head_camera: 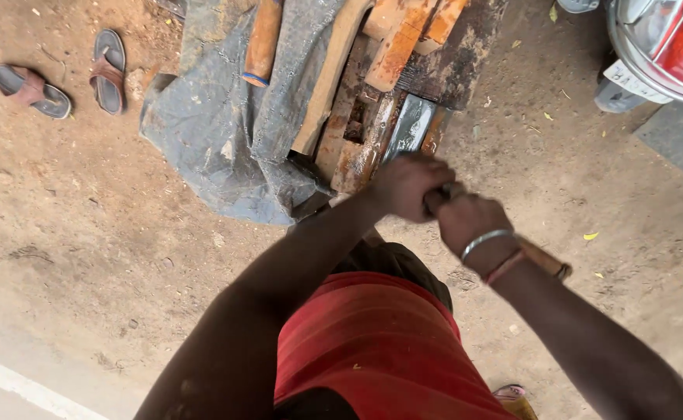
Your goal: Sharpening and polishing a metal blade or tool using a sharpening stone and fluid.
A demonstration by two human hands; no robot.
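My left hand [405,185] and my right hand [470,222] are clenched close together around a wooden-handled tool. The butt end of its handle [550,264] sticks out below my right wrist, which wears a metal bangle and a red thread. A shiny grey metal blade [410,126] reaches from just above my hands onto a stack of rusty orange wooden pieces [357,132]. The hands hide where blade and handle meet. My red garment fills the lower middle of the view.
A grey tarp [224,124] covers part of the wood stack, with a wooden handle [263,39] lying on it. Two sandals [69,78] lie on the dirt ground at upper left. A vehicle's rear with a red light [668,47] stands at upper right.
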